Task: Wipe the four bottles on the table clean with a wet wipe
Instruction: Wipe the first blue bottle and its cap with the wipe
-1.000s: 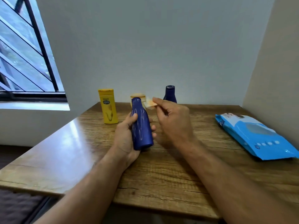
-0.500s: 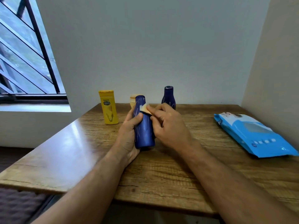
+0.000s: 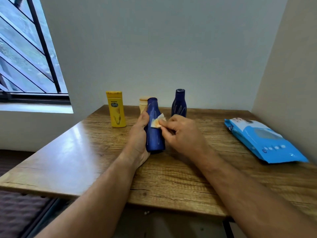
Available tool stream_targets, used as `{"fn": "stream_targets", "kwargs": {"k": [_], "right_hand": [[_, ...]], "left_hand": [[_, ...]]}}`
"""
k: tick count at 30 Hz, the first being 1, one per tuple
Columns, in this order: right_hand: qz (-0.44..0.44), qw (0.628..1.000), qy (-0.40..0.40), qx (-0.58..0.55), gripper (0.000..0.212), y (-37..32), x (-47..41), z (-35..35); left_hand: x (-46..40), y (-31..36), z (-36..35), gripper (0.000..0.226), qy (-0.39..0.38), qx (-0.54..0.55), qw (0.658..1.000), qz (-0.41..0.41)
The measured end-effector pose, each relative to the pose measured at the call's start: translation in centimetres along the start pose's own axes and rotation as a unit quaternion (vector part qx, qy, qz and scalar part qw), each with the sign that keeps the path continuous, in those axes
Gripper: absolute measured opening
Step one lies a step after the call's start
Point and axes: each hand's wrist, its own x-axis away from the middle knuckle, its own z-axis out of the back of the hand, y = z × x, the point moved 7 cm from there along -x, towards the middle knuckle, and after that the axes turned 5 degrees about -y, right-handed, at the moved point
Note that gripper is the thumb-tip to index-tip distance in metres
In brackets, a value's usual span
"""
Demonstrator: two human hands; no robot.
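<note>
**Wiping the near blue bottle, one hand to steady, one to scrub**

My left hand (image 3: 139, 134) is wrapped round the near blue bottle (image 3: 154, 127), thumb up along its side, with the base close to or on the bench (image 3: 82, 152), I can't tell which. I hold it so it won't skid or tip when I press on it. My right hand (image 3: 180, 133) pinches a small folded wet wipe (image 3: 157, 122) between thumb and fingertips and presses it against the bottle's shoulder, at about 3 o'clock on its body; folded small, it puts pressure on one patch.

The other three wait at 12 o'clock, along the wall: the yellow bottle (image 3: 116, 109), a cream-capped bottle (image 3: 143, 103) mostly hidden behind the one I hold, and the dark blue bottle (image 3: 179, 103). The wipes pack (image 3: 262, 140) lies at 3 o'clock, within reach should I need a fresh sheet.
</note>
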Motion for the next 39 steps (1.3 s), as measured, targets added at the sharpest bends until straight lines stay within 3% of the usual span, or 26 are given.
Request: {"fn": "stream_targets", "kwargs": {"k": [5, 7, 12, 15, 22, 24, 28, 31, 34, 39], "right_hand": [[-0.057, 0.991, 0.101, -0.06, 0.033, 0.6, -0.4, 2.0], [-0.055, 0.99, 0.101, -0.087, 0.031, 0.3, -0.5, 2.3], [-0.001, 0.994, -0.082, -0.07, 0.021, -1.2, -0.3, -0.2], [0.005, 0.986, -0.135, -0.1, 0.018, -1.1, -0.1, -1.4], [-0.058, 0.996, 0.037, -0.059, 0.023, 0.6, -1.4, 0.5], [-0.057, 0.995, 0.007, -0.076, 0.021, 0.5, -1.6, 0.2], [-0.025, 0.982, -0.133, -0.133, 0.013, -0.3, -0.4, -1.4], [-0.007, 0.975, -0.163, -0.151, 0.014, -0.5, 0.0, -1.6], [0.001, 0.984, -0.121, -0.127, 0.016, -0.5, -0.2, -1.2], [-0.045, 0.996, 0.022, -0.072, 0.024, 0.1, -0.8, 1.0]], "left_hand": [[0.6, -0.2, -1.1, 0.041, -0.054, -0.05, 0.997, 0.0], [0.7, -0.1, -1.0, 0.041, -0.046, -0.051, 0.998, -0.006], [0.4, 0.6, -0.1, 0.048, 0.009, 0.021, 1.0, -0.001], [-0.4, 0.4, 0.7, 0.057, 0.023, 0.043, 0.999, 0.01], [-0.5, -0.3, 0.3, 0.053, -0.042, 0.033, 0.997, 0.048], [-0.5, -0.2, 0.4, 0.052, -0.036, 0.038, 0.997, 0.051], [-0.6, 0.5, 1.0, 0.051, 0.008, 0.06, 0.998, 0.021], [-0.5, 0.7, 1.1, 0.056, 0.02, 0.07, 0.997, 0.012], [-0.2, 0.3, 0.5, 0.059, -0.001, 0.067, 0.997, 0.034], [0.2, -0.3, -0.5, 0.054, -0.033, 0.015, 0.998, 0.047]]}}
